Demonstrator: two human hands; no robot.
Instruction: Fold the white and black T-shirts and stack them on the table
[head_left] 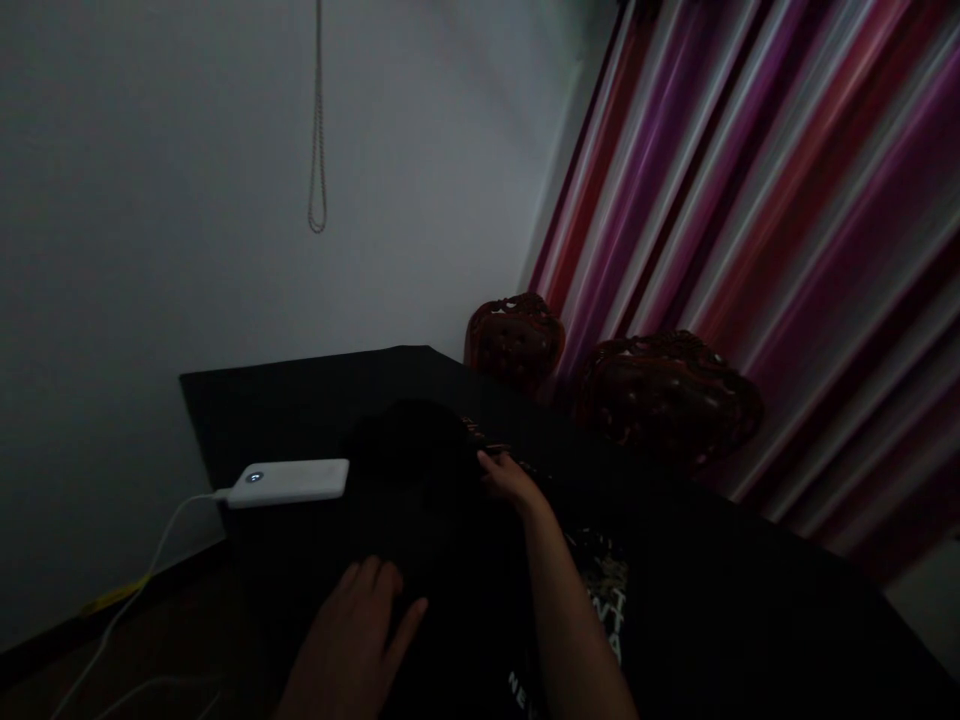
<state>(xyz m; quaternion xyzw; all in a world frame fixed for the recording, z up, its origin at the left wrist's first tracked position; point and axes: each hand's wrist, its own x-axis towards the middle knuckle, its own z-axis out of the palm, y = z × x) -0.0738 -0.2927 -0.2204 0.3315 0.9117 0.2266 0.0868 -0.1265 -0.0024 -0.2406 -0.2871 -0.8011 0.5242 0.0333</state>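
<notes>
A black garment (442, 530) with white lettering and a printed pattern (604, 580) lies spread on the dark table (300, 395); its outline is mostly lost in the dim light. My left hand (352, 615) rests palm down on the dark cloth at the near side, thumb and fingers apart. Farther out, my right hand (506, 478) reaches across the garment and touches it beside a strip of print, its fingers pointing left and looking outstretched. Shadow hides part of those fingertips. Nothing shows in either hand.
A white power bank (289, 482) with a white cable (161, 550) sits near the table's left edge. Two carved chairs (517, 340) stand along the far right side, before a striped curtain (735, 220). A bead chain (318, 150) hangs by the wall.
</notes>
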